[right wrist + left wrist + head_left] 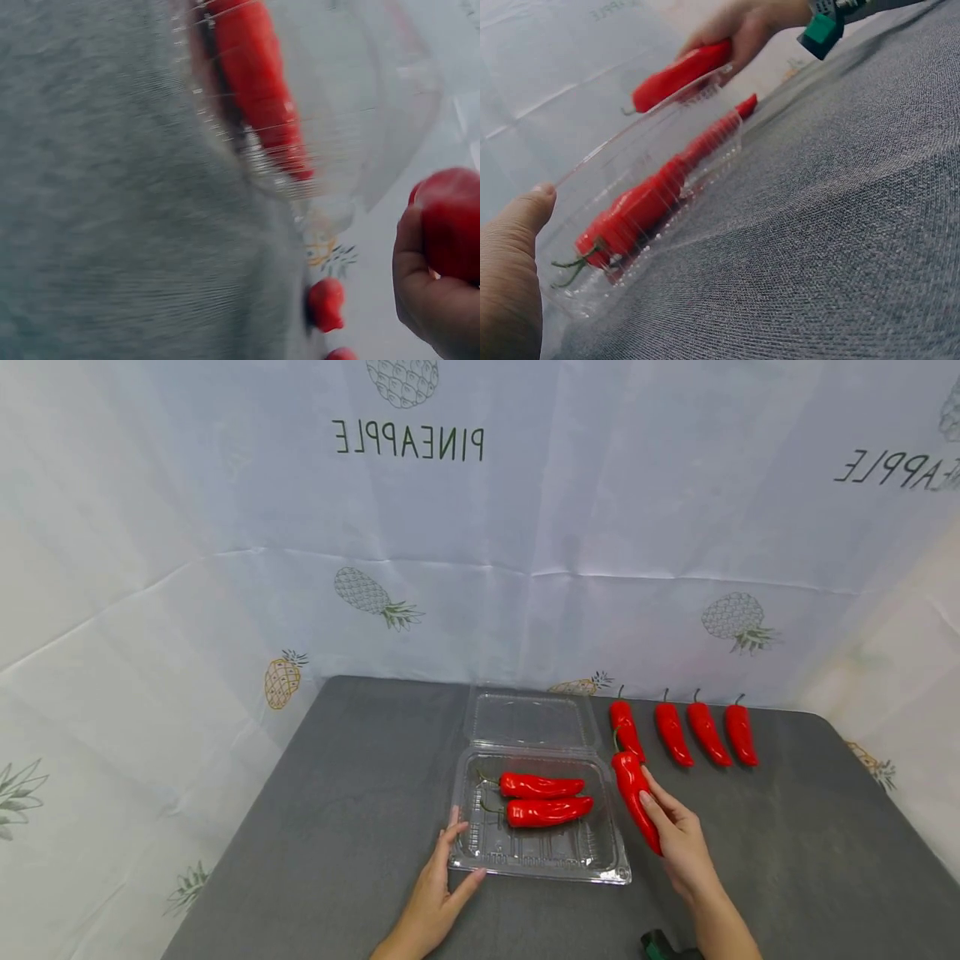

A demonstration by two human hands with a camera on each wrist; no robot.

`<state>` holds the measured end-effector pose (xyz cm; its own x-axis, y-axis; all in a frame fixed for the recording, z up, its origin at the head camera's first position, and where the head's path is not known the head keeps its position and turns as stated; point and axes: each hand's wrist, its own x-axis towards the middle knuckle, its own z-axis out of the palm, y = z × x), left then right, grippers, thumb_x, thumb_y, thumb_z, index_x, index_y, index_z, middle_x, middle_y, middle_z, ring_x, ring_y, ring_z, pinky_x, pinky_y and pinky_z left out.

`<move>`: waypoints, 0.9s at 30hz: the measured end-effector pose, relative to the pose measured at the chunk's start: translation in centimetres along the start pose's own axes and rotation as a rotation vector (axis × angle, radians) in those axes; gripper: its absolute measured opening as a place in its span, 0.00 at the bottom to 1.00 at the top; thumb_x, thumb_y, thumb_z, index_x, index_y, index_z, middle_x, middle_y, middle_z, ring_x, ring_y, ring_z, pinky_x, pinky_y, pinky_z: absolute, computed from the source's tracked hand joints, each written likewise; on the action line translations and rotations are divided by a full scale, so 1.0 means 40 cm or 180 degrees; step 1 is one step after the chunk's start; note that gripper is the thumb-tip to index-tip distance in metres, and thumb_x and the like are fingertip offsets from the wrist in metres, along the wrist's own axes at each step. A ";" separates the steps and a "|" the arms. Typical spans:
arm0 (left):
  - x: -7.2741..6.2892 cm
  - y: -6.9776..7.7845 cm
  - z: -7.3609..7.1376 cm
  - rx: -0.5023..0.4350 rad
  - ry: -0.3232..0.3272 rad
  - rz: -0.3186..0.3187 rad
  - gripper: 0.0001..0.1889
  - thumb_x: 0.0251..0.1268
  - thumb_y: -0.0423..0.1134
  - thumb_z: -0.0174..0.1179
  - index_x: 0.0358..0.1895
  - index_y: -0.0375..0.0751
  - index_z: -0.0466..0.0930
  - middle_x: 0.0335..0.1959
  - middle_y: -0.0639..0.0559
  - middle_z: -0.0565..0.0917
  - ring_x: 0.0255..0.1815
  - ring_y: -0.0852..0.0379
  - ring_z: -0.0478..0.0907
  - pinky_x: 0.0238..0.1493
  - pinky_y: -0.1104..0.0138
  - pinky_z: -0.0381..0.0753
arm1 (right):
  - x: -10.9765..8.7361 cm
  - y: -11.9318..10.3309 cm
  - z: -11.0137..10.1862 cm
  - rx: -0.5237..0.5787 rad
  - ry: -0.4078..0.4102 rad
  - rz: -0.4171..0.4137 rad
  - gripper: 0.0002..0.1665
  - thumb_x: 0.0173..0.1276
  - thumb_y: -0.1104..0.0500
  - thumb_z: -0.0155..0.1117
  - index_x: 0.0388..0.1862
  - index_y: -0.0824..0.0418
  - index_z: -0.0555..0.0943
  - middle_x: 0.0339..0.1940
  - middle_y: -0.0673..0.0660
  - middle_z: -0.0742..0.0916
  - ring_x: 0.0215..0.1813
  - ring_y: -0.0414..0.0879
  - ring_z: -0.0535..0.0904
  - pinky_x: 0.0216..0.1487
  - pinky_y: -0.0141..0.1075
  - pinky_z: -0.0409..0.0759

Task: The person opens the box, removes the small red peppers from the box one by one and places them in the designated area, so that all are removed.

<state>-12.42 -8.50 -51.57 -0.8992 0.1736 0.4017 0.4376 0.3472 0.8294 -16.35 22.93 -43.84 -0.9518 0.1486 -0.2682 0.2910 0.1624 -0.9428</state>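
My right hand point(682, 843) grips a red chili pepper point(630, 781), fingers and thumb around its lower part, stem pointing up and away. It is just off the right side of a clear plastic clamshell box point(540, 870). Two more red peppers, a rear one point(542, 786) and a front one point(551, 812), lie side by side in the box, stems to the left. At the box's front left corner, my left hand point(429, 893) rests with thumb and fingers spread. In the left wrist view, its thumb point(534, 210) is right at the rim.
The box's lid point(532, 718) is folded back flat on the grey table point(375, 777). Several loose peppers point(707, 735) lie in a row at the back right. A pineapple-print curtain point(525, 527) hangs behind. A dark green device point(660, 945) shows by the right wrist.
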 end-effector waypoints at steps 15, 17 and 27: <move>0.001 0.002 -0.002 -0.0081 -0.0053 -0.0021 0.31 0.61 0.40 0.61 0.64 0.33 0.60 0.72 0.34 0.54 0.73 0.73 0.45 0.68 0.85 0.37 | 0.045 0.097 0.007 -0.0345 0.0156 -0.0089 0.35 0.73 0.48 0.46 0.75 0.53 0.51 0.76 0.60 0.56 0.75 0.55 0.50 0.71 0.52 0.55; 0.001 0.002 -0.002 -0.0073 -0.0050 -0.0018 0.31 0.60 0.40 0.61 0.64 0.33 0.60 0.72 0.34 0.54 0.72 0.73 0.45 0.68 0.85 0.37 | 0.046 0.106 0.011 -0.0580 0.0176 -0.0159 0.34 0.73 0.48 0.47 0.74 0.54 0.53 0.74 0.63 0.59 0.74 0.57 0.54 0.70 0.53 0.57; 0.001 0.000 -0.004 0.0016 -0.0001 0.0066 0.31 0.60 0.40 0.61 0.64 0.32 0.61 0.72 0.32 0.55 0.72 0.71 0.46 0.68 0.85 0.38 | 0.050 0.117 0.032 -0.1256 0.0229 -0.0883 0.29 0.72 0.61 0.49 0.65 0.79 0.60 0.70 0.73 0.63 0.72 0.66 0.54 0.68 0.57 0.54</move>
<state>-12.48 -8.63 -51.49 -0.8898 0.1812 0.4187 0.4563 0.3481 0.8189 -17.03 22.75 -49.04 -0.9936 0.1122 0.0101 0.0549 0.5607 -0.8262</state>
